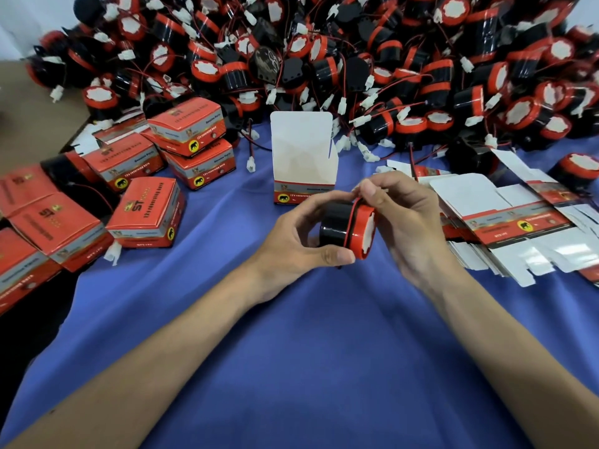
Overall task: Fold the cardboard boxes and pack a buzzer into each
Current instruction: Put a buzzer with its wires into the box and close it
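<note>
Above the blue-covered counter point(291, 351), the black, red-capped cylindrical buzzer point(340, 228) was held sideways, gripped by the left hand's point(288, 244) curled fingers point(304, 205), pinched by the right hand point(411, 222), just short of the open-topped cardboard box point(303, 157).

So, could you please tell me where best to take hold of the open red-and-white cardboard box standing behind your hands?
I'd grip the open red-and-white cardboard box by its low printed base, across the side walls, coming from the near side. Its tall white lid flap stands upright at the back and looks flimsy; the heap of black-and-red buzzers crowds behind.
</note>
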{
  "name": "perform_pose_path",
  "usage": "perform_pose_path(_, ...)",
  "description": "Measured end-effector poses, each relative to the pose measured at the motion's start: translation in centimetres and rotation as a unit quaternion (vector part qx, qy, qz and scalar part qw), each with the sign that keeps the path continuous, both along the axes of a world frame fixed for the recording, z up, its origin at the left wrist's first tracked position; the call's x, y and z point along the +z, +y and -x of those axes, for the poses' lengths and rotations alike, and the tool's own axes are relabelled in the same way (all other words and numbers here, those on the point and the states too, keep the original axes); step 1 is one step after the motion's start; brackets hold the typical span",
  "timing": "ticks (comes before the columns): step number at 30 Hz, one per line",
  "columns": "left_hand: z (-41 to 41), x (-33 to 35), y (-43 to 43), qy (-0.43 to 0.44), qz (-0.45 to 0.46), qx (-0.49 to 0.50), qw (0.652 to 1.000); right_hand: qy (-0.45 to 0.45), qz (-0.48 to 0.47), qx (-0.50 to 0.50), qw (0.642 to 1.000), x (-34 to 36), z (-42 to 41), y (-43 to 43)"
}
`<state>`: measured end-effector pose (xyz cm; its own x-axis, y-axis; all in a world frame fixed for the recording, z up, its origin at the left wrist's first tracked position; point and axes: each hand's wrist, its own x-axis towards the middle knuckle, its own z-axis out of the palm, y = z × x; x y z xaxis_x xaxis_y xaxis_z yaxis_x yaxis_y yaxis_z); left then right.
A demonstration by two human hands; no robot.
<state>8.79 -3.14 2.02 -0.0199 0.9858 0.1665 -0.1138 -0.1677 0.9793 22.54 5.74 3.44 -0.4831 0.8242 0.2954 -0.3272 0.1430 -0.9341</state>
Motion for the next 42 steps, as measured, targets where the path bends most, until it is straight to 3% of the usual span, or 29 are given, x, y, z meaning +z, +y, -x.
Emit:
perform_pose_path(4, 0.3, -0.5, 0.4, -0.034, -0.019, 0.02, 0.999, -0.101, -0.129, -0.072, 0.984, -0.2, 0.0, -0.3)
perform_pose_path(9, 0.2, -0.4, 0.4, -0.04, -0.036, 0.055, 0.997, -0.222, -0.264, -0.04, 0.938, -0.2, -0.1, -1.4)
perform_pose_path(12, 0.0, -0.3, 0.4, -0.02, -0.041, 0.075, 0.996, -0.238, -0.264, -0.015, 0.935, -0.2, 0.0, -1.6)
perform_pose_path(22, 0.2, -0.2, 0.5, -0.074, 0.001, 0.082, 0.994, -0.286, -0.294, 0.026, 0.912, 0.0, -0.6, -0.4)
perform_pose_path(29, 0.4, -0.4, 0.3, 0.08, -0.074, 0.145, 0.983, -0.262, -0.298, 0.042, 0.917, 0.5, -1.0, -0.3)
perform_pose_path(32, 1.7, 0.1, 0.6, 0.082, -0.145, 0.27, 0.948, -0.285, -0.309, 0.019, 0.907, 2.6, -0.7, 1.0)
perform_pose_path(34, 3.3, 0.2, 1.5, 0.106, -0.178, 0.352, 0.913, -0.298, -0.356, 0.014, 0.886, 4.9, -0.1, 2.3)
perform_pose_path(36, 4.7, 0.1, 2.7, 0.176, -0.149, 0.373, 0.899, -0.324, -0.415, 0.033, 0.85, 7.1, 1.3, 3.3)
perform_pose_path(38, 5.6, -0.1, 4.1, 0.225, -0.088, 0.334, 0.911, -0.359, -0.47, 0.061, 0.804, 8.5, 3.4, 4.0)
perform_pose_path(40, 6.0, -0.1, 5.1, 0.199, -0.047, 0.265, 0.942, -0.41, -0.518, 0.08, 0.746, 8.8, 5.7, 4.6)
perform_pose_path(42, 6.5, -0.3, 5.9, 0.171, -0.032, 0.214, 0.961, -0.47, -0.514, 0.101, 0.711, 8.8, 7.5, 5.3)
